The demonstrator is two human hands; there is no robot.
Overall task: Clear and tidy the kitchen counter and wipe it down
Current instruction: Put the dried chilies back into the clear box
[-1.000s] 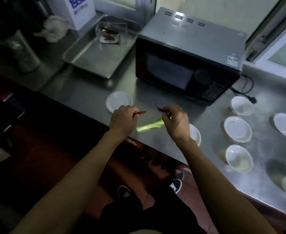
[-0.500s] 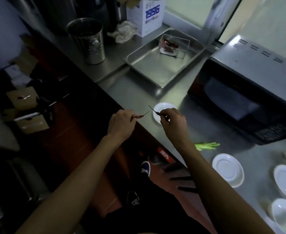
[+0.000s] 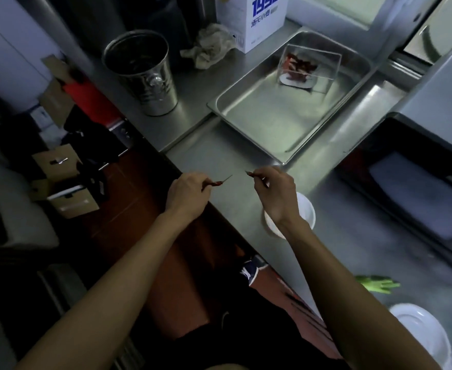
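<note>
We see the left hand curled nearly closed, its thumb and fingers pinching a small dried red chili with a thin stem. The chili's long axis runs up and to the right, its stem tip aimed toward the other hand. The right hand is likewise pinched together on a second small red chili, of which only a short end shows, pointing up and left. The two tips face each other but stay apart, above the front edge of the grey stainless steel counter. Just under the right wrist sits a small round white dish. Beyond the right hand lies a shallow rectangular steel tray.
</note>
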